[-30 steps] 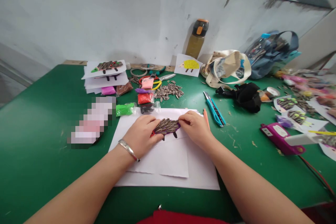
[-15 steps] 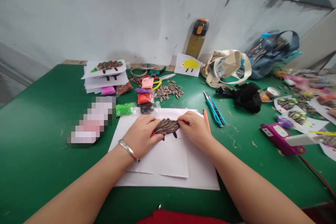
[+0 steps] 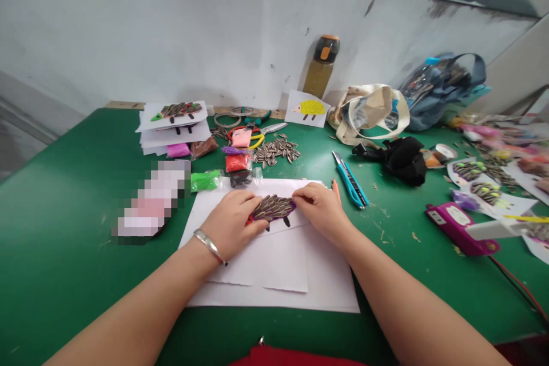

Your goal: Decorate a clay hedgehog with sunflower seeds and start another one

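On white paper [image 3: 278, 266] lies a small hedgehog figure [image 3: 272, 207], its back covered with striped sunflower seeds over purple, with black legs and a bit of red at its left end. My left hand [image 3: 231, 218] rests on the paper and over that red end, thumb and fingers apart around it. A silver bracelet [image 3: 209, 245] circles that wrist. At the figure's right end, my right hand [image 3: 319, 206] has thumb and fingertips pinched together against the purple edge. Whatever is between those fingertips is hidden. Loose sunflower seeds [image 3: 278, 150] lie in a pile beyond the paper.
Bags of coloured clay, such as the green one [image 3: 206, 180] and red one [image 3: 238, 162], sit behind the paper. A blue utility knife [image 3: 349, 180] lies to the right, near a magenta device [image 3: 461, 229]. Scissors [image 3: 261, 134], stacked hedgehog pictures [image 3: 171, 114] and a bottle [image 3: 321, 66] stand farther back.
The view has shifted very slightly. Both hands stay at the hedgehog figure, the right still pinching at its purple end; nothing else has visibly moved.
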